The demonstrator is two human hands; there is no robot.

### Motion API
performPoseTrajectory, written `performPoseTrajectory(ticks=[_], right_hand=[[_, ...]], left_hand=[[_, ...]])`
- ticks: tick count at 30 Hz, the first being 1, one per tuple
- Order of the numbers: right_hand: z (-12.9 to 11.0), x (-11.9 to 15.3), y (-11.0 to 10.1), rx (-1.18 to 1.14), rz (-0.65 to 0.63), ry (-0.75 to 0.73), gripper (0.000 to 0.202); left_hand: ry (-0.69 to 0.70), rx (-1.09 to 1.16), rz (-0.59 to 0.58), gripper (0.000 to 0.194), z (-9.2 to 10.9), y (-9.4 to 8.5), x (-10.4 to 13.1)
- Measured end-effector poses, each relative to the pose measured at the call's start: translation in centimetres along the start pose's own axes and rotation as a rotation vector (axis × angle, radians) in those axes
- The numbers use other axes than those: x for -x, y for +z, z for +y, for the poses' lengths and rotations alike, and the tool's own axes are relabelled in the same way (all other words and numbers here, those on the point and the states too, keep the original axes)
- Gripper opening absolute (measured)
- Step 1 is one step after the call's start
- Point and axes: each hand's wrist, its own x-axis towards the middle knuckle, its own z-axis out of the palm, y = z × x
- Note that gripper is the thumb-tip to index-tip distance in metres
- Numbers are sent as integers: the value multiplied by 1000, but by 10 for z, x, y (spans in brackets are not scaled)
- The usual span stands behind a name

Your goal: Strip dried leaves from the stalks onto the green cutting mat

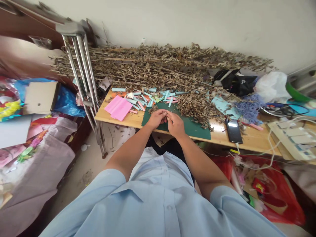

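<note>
My left hand (157, 118) and my right hand (174, 123) meet over the front part of a green cutting mat (195, 127). The fingers of both are bent together at the fingertips, and whatever they pinch is too small to make out. Just behind my left hand lies a small clump of dried leaf. To the right, a heap of dried brown leaves (195, 107) covers part of the mat. Rolled blue and pink paper tubes (145, 98) lie scattered behind my left hand, beside pink paper sheets (118, 108).
Long dried stalks (148, 62) stretch along the wall. Metal crutches (82, 65) lean at the table's left end. On the right are a black phone (233, 131) with a cable, a power strip (291, 138), blue yarn (250, 108) and a white plastic bag (271, 87).
</note>
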Motion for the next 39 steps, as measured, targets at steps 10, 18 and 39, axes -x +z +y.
performPoseTrajectory(ticks=[10, 18, 39], right_hand=[[-9, 5, 4, 117, -60, -132, 24], [-9, -5, 13, 277, -155, -175, 22], [14, -1, 8, 62, 171, 233, 10]], left_hand=[[15, 149, 59, 27, 5, -1, 2], [-1, 248, 46, 21, 5, -3, 0], [-125, 425, -101, 36, 14, 14, 27]])
